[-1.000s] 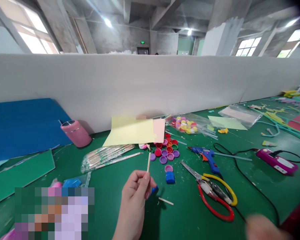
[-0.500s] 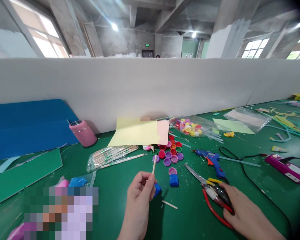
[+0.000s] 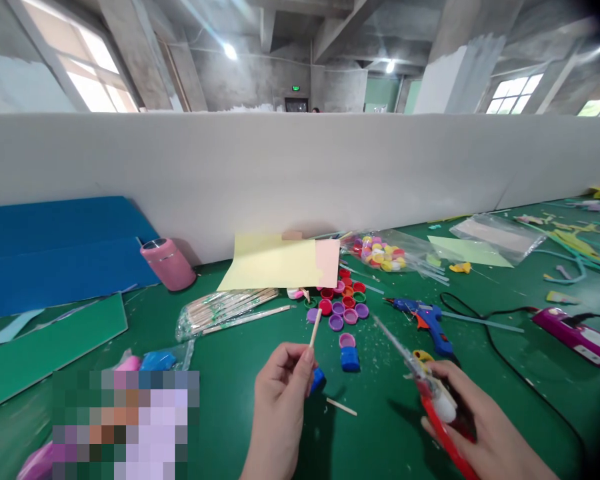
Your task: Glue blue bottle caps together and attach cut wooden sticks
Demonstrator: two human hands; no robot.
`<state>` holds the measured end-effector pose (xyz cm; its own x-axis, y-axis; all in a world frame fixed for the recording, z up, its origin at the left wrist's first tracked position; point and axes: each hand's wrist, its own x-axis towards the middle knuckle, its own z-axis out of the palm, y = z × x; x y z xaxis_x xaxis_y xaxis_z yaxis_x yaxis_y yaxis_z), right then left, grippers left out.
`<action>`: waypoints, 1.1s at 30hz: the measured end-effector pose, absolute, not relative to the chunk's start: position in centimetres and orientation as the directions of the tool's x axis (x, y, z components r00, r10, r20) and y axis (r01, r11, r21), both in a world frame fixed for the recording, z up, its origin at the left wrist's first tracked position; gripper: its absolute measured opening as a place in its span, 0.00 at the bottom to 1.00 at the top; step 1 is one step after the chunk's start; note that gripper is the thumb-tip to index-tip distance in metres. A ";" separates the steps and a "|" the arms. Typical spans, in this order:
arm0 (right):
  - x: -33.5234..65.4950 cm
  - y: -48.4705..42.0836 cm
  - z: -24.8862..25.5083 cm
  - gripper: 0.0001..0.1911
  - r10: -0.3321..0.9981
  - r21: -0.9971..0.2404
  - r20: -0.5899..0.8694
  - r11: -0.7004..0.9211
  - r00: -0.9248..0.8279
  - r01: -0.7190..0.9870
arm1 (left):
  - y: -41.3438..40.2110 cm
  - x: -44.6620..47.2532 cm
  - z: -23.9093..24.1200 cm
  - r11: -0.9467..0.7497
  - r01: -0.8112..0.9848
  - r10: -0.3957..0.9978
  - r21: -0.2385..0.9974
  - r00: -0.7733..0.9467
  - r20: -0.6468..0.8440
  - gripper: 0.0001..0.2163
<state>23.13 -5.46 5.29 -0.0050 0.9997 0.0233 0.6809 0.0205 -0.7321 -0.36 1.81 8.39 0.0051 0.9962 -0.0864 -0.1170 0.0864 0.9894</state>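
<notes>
The wooden stick (image 3: pixel 317 327) is pinched upright between the thumb and fingers of the left hand (image 3: pixel 283 383). A blue piece (image 3: pixel 319 380) is seen beside those fingertips; whether it is gripped cannot be told. The scissors (image 3: pixel 437 417) are grasped by the handles in the right hand (image 3: pixel 473 413), with the blades directed toward the loose caps (image 3: pixel 336 323).

The green surface (image 3: pixel 225 380) is bounded at the rear by a white partition (image 3: pixel 280 173), beyond which concrete walls and windows (image 3: pixel 517 93) are seen. A short stick piece (image 3: pixel 341 407) is laid near the left hand. The glue gun (image 3: pixel 430 323) is positioned beyond the scissors.

Multicoloured caps (image 3: pixel 380 253) are contained in a clear bag (image 3: pixel 414 248). Further sticks (image 3: pixel 230 307) are packed in a plastic sleeve (image 3: pixel 183 327). The interior of the pink canister (image 3: pixel 167 267) cannot be seen.
</notes>
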 end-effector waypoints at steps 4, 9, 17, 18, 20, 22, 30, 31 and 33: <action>20.7 -4.7 6.1 0.34 0.999 -0.703 -0.002 0.026 -0.038 0.710 | 1.8 -0.4 8.7 0.058 -0.096 0.998 0.994 -0.024 -0.060 0.08; 19.9 -4.2 6.1 0.42 0.997 -0.655 -0.020 0.038 -0.068 0.755 | 1.6 -0.4 9.3 0.015 -0.039 0.997 0.999 -0.073 -0.017 0.07; 18.8 -3.6 7.0 0.39 0.993 -0.683 -0.033 0.059 -0.111 0.728 | 1.3 0.2 9.5 -0.074 -0.048 0.995 0.996 -0.069 0.071 0.03; 18.8 -3.5 7.1 0.39 0.993 -0.688 -0.027 0.065 -0.115 0.723 | 1.2 0.2 9.4 -0.092 -0.052 0.995 0.994 -0.055 0.089 0.02; 18.7 -3.4 7.1 0.39 0.992 -0.696 -0.010 0.081 -0.123 0.714 | 1.2 0.3 9.0 -0.126 -0.049 0.992 0.991 -0.018 0.125 0.02; 18.7 -3.3 7.0 0.39 0.992 -0.697 0.007 0.096 -0.127 0.711 | 1.1 0.3 8.7 -0.152 -0.038 0.988 0.988 0.021 0.153 0.03; 18.7 -3.4 7.1 0.38 0.990 -0.699 0.015 0.110 -0.139 0.707 | 1.1 0.2 8.3 -0.167 0.019 0.981 0.986 0.104 0.165 0.04; 18.6 -3.4 7.2 0.37 0.990 -0.703 0.012 0.110 -0.142 0.703 | 1.1 0.1 8.3 -0.172 0.025 0.979 0.985 0.111 0.168 0.04; 18.4 -3.3 7.6 0.33 0.989 -0.709 0.005 0.106 -0.145 0.698 | 1.1 0.1 8.3 -0.179 0.038 0.978 0.983 0.119 0.174 0.05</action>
